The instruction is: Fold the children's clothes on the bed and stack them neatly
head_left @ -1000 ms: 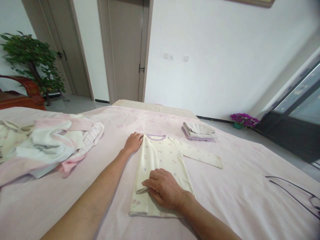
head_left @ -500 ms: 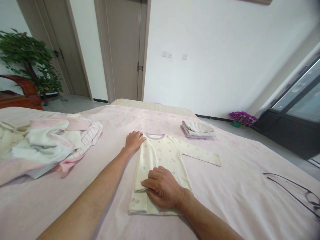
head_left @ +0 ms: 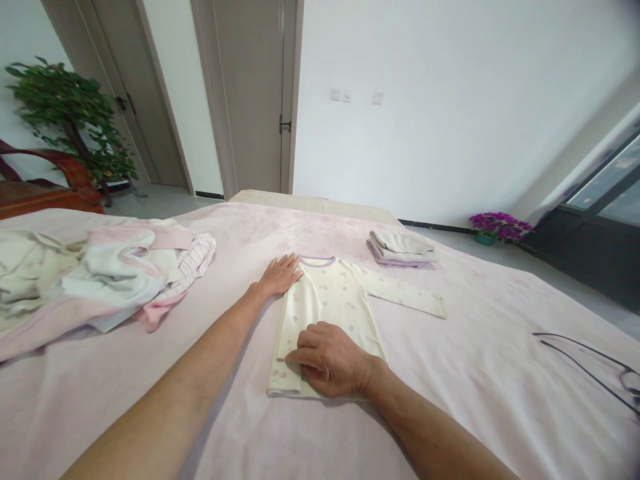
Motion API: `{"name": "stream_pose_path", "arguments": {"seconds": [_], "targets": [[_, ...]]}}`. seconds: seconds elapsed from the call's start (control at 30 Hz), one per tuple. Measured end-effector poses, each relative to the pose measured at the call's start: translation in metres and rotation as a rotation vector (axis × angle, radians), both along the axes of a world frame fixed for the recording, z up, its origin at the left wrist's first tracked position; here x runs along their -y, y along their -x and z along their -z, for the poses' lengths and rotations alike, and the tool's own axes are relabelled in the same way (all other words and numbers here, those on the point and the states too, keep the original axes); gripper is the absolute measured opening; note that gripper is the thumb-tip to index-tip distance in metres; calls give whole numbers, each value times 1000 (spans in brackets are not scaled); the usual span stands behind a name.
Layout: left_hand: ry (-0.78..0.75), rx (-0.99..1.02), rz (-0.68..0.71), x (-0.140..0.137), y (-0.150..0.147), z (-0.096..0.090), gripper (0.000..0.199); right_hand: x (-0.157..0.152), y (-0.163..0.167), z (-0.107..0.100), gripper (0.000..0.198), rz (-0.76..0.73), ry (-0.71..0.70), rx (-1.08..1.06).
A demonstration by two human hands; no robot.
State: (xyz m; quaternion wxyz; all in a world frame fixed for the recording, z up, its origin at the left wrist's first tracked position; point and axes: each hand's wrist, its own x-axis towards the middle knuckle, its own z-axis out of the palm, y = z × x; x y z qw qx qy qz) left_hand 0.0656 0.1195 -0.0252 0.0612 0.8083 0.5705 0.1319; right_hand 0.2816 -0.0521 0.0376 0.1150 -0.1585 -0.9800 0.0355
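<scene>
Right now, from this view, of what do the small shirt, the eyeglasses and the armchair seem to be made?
Small shirt: probably a cotton-like knit, matte; it lies in soft folds without shine, though the exact fibre stays open.
Eyeglasses: thin, dark frame; metal or plastic, I cannot tell from this look.
Armchair: likely varnished wood; its reddish-brown curved surface shows a slight sheen.

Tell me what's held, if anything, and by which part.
The right hand appears to pinch the cream shirt by the cuff of its folded-in sleeve. The left hand grips nothing; it lies flat on the shirt's shoulder.
</scene>
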Motion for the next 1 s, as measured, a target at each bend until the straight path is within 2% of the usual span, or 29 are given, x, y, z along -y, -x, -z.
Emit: {"name": "stream_pose_path", "arguments": {"seconds": [0.17, 0.3, 0.43, 0.67, 0.87, 1.0], "targets": [[19, -9, -27, 5, 0, -2, 61, 4, -4, -4, 18, -91, -57, 16], [14, -12, -33, 6, -1, -3, 59, 7, -5, 1, 10, -89, -111, 5], [11, -17, -32, 5, 0, -1, 59, 7, -10, 7, 8, -95, -65, -35], [-25, -16, -25, 5, 1, 0, 59, 9, -18, 6, 15, -104, -19, -25], [-124, 15, -24, 13, -3, -6, 51, 7, -20, 17, 22, -100, 9, -102], [-203, 57, -71, 24, -8, -15, 43, 8, -22, 15, 33, 59, 18, -270]]}}
